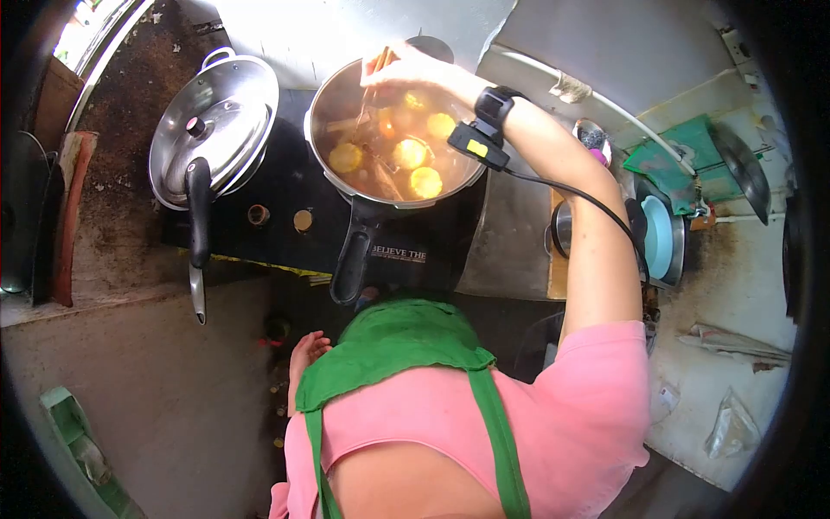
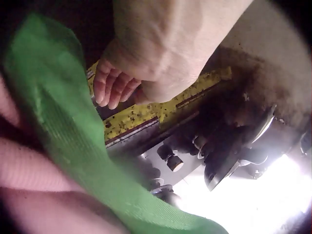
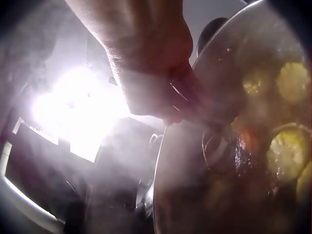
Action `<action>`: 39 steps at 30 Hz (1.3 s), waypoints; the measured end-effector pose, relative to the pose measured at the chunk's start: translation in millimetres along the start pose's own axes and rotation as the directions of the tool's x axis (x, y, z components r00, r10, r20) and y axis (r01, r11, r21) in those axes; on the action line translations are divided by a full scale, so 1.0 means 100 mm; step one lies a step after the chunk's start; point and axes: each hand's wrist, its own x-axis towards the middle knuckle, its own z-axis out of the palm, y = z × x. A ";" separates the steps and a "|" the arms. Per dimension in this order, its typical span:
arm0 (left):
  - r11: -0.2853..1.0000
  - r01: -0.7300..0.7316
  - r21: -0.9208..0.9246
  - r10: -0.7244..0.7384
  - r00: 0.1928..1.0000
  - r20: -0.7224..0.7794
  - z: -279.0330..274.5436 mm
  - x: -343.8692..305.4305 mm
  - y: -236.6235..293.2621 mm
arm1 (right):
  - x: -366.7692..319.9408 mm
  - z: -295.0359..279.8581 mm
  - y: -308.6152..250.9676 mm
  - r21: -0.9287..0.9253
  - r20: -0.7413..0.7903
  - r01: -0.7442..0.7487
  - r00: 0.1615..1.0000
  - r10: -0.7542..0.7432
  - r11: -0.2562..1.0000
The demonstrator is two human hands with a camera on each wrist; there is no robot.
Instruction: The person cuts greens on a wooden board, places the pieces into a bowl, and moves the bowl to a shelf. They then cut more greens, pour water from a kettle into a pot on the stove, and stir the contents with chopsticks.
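A metal pot of brown broth stands on the black stove, with several corn pieces and a bit of orange food in it. Above its far rim the right hand grips wooden chopsticks, whose lower ends point down into the broth. In the right wrist view the right hand hangs over the pot rim, its fingers blurred by steam. The left hand hangs beside the green apron; the left wrist view shows the left hand with fingers loosely bent, holding nothing.
Left of the pot lies a steel pan with a lid and a black handle. The pot handle points toward the person. Two round knobs sit on the stove front. At the right are a blue bowl and a wall pipe.
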 end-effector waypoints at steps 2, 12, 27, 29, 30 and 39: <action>1.000 -0.003 0.028 0.003 1.000 -0.003 -0.04 0.01 -0.04 | 0.04 0.09 0.00 0.514 0.217 0.106 0.944 -0.248 0.851; 0.999 0.027 0.017 -0.028 0.998 0.052 0.02 0.06 -0.11 | -0.46 -0.12 -0.29 0.199 0.288 -0.343 0.916 0.280 0.918; 0.997 0.065 0.034 -0.065 0.998 0.017 0.15 0.02 0.05 | -1.05 -0.52 -0.36 0.419 0.142 -0.506 0.856 0.496 0.754; 0.996 0.074 0.047 -0.075 0.997 0.023 0.18 0.02 0.10 | -1.11 -0.53 -0.38 0.459 0.103 -0.478 0.866 0.490 0.748; 0.995 0.078 0.060 -0.080 0.996 0.032 0.19 0.02 0.11 | -1.14 -0.52 -0.41 0.461 0.103 -0.479 0.865 0.491 0.747; 0.995 0.071 0.064 -0.071 0.997 0.002 0.18 0.06 0.20 | -1.42 -0.54 -1.32 0.200 0.147 -0.336 0.939 0.311 0.920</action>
